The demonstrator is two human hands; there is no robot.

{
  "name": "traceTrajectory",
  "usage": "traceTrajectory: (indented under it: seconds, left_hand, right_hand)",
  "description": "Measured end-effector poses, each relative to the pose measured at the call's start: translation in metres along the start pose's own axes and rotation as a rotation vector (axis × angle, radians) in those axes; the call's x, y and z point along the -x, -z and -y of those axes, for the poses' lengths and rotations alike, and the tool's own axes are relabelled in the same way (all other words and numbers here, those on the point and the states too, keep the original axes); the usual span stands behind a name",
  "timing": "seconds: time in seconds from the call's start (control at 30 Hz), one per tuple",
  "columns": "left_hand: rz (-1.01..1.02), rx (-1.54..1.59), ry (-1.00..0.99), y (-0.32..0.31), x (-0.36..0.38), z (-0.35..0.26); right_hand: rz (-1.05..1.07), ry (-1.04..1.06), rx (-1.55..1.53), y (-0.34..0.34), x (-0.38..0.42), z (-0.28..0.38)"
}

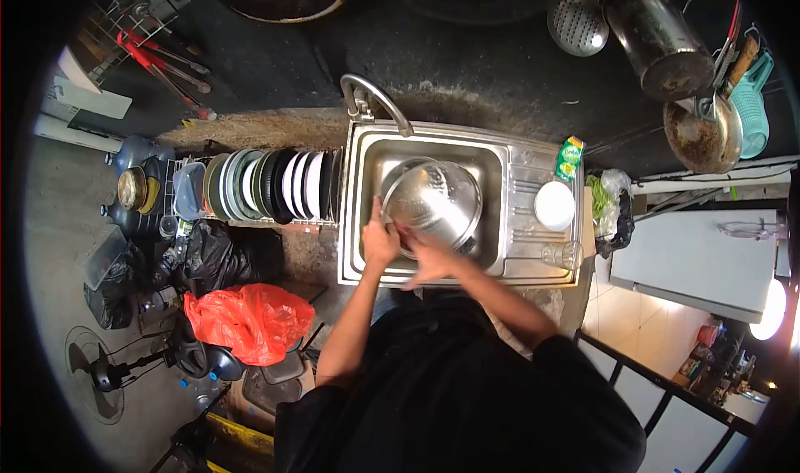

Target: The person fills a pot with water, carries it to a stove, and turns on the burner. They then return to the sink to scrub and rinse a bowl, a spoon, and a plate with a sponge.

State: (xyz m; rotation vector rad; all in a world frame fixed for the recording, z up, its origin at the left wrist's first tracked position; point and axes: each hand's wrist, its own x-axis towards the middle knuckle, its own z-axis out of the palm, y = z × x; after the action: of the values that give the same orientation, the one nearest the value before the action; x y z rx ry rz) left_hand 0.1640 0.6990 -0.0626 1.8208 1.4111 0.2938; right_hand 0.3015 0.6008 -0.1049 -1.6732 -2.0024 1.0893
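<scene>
A shiny round metal bowl (pixel 442 194), wet on its surface, is tilted inside the steel sink (pixel 354 223). My left hand (pixel 382 241) grips the bowl's rim at its lower left, one finger stretched up along the edge. At the bowl's near edge is my right hand (pixel 432 258), slightly blurred, with the thumb apart from the fingers and nothing visible held in it. Part of the bowl's lower rim is hidden behind my hands. Above the sink's back edge curves the faucet (pixel 383 98).
On the drainboard stand a white bowl (pixel 554 205), a clear glass (pixel 562 255) and a green dish soap pack (pixel 569 158). A dish rack (pixel 275 220) with several upright plates adjoins the sink's left. Pans and a skimmer (pixel 577 25) hang on the wall. A red plastic bag (pixel 250 323) lies lower left.
</scene>
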Motion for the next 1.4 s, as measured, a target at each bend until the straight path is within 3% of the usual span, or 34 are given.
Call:
traceTrajectory:
  seconds: [0.03,0.07,0.1,0.13,0.2,0.23,0.27,0.3,0.33,0.4,0.43,0.47,0.53,0.67,0.73,0.8,0.83,0.9,0.97,1.0,1.03,1.07,1.2,1.27,1.33,1.37,1.4]
  left_hand:
    - [-0.03,0.018,-0.061,0.002,-0.003,0.013]
    - [-0.062,0.04,-0.125,0.002,-0.005,0.017]
    - [-0.056,0.038,-0.131,0.003,-0.006,0.011]
    - [-0.012,0.026,-0.088,0.006,-0.003,0.0]
    - [0.039,0.018,-0.047,0.003,-0.002,-0.016]
    - [0.051,-0.035,-0.056,-0.001,-0.007,-0.024]
    - [0.06,-0.086,-0.06,-0.003,-0.008,-0.03]
    - [0.066,-0.169,-0.122,0.0,-0.008,-0.032]
    - [0.064,-0.167,-0.114,0.002,-0.011,-0.029]
    - [0.083,-0.16,-0.163,0.015,-0.015,-0.015]
    - [0.126,-0.177,-0.141,0.024,-0.019,-0.009]
    - [0.167,-0.145,-0.144,0.028,-0.016,-0.01]
    - [0.113,-0.212,-0.173,0.013,-0.009,-0.01]
    - [0.1,-0.083,-0.166,0.001,-0.027,-0.018]
    - [0.106,-0.173,-0.104,0.004,-0.027,-0.033]
    - [0.115,-0.294,-0.128,-0.004,-0.03,-0.024]
    - [0.108,-0.329,-0.083,0.001,-0.028,-0.026]
    - [0.084,-0.284,-0.081,0.013,-0.027,-0.026]
    - [0.002,-0.256,-0.169,0.027,-0.033,-0.018]
    - [0.018,-0.289,-0.206,0.03,-0.039,-0.011]
    - [0.016,-0.244,-0.239,0.029,-0.042,-0.009]
    - [0.01,-0.196,-0.27,0.028,-0.044,-0.01]
    - [0.016,-0.218,-0.085,0.033,-0.027,-0.049]
    - [-0.104,-0.101,-0.056,0.014,-0.012,-0.041]
    - [-0.043,0.072,0.065,-0.018,0.0,-0.021]
    - [-0.226,0.295,-0.137,-0.04,0.008,-0.011]
    - [-0.1,0.46,0.174,-0.053,0.006,-0.004]
  right_hand:
    - [0.255,-0.086,0.339,0.049,0.017,0.01]
    - [0.355,-0.071,0.545,0.062,0.022,-0.02]
    - [0.262,-0.009,0.555,0.073,0.029,-0.047]
    - [0.26,-0.017,0.552,0.085,0.018,-0.017]
    - [0.831,-0.352,0.593,0.122,-0.011,0.076]
    - [0.358,-0.165,0.341,0.02,-0.006,-0.001]
    - [0.046,0.006,-0.136,-0.007,-0.02,0.007]
    - [-0.004,-0.072,-0.392,-0.002,-0.021,0.033]
    - [0.005,-0.071,-0.393,0.0,-0.016,0.026]
    - [0.259,0.012,-0.065,0.005,0.005,-0.001]
    - [0.469,0.007,0.285,0.043,0.016,-0.007]
    - [0.386,-0.026,0.624,0.058,0.03,-0.026]
    - [0.468,-0.197,0.7,0.08,0.021,-0.033]
    - [0.347,-0.156,0.289,0.018,-0.006,-0.014]
    - [0.276,-0.097,0.034,-0.004,-0.026,-0.002]
    - [0.16,-0.165,-0.512,0.012,-0.033,0.033]
    - [0.156,-0.164,-0.512,0.008,-0.029,0.032]
    - [-0.079,0.014,-0.357,-0.004,-0.012,0.031]
    - [0.225,-0.163,0.16,0.029,0.017,0.025]
    - [0.037,-0.071,0.693,0.014,0.029,-0.015]
    - [-0.102,0.072,0.992,0.034,0.033,-0.03]
    - [-0.166,0.156,0.906,0.049,0.037,-0.038]
    - [-0.204,0.287,0.968,0.064,0.038,-0.056]
    - [-0.263,0.343,0.89,0.061,0.038,-0.067]
    - [-0.254,0.293,0.836,0.055,0.039,-0.066]
    - [-0.255,0.309,0.836,0.052,0.037,-0.063]
    - [-0.239,0.281,0.811,0.048,0.039,-0.06]
